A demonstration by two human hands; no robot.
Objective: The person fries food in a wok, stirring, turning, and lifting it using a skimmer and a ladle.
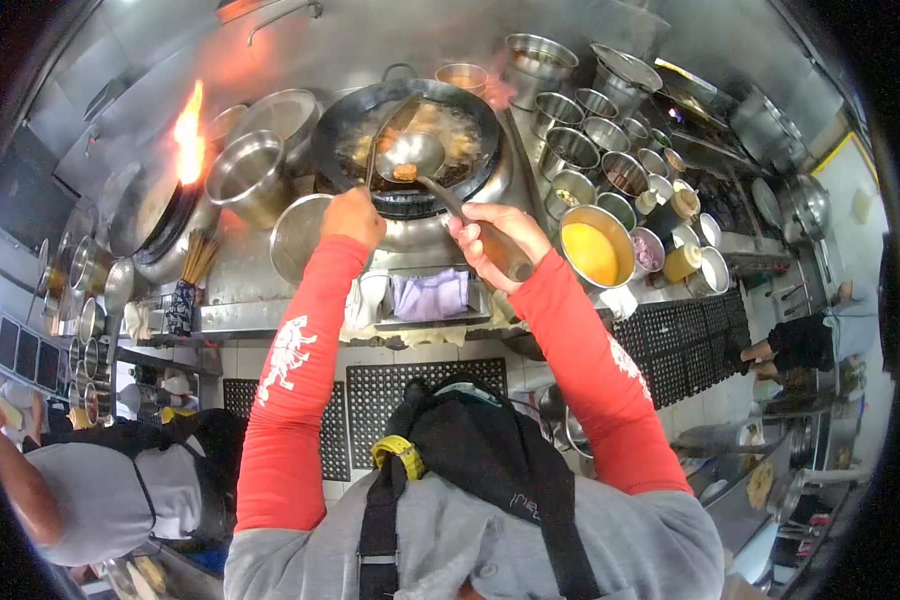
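A large black wok (326,150) sits on the burner with pieces of food bubbling in oil (450,128). My left hand (355,216) is a fist around a thin metal handle; this long-handled utensil (372,150) reaches into the wok, its head partly hidden behind the ladle. My right hand (500,240) grips the thick wooden handle of a ladle (417,152). The ladle's shiny bowl is over the wok, with a small orange-brown piece of food (405,173) at its near edge.
Flames (189,135) rise from another wok at the left. A steel pot (247,180) and round strainer (296,240) stand beside it. To the right are a yellow liquid container (595,247) and several steel pots. Co-workers (100,490) (845,325) stand on both sides.
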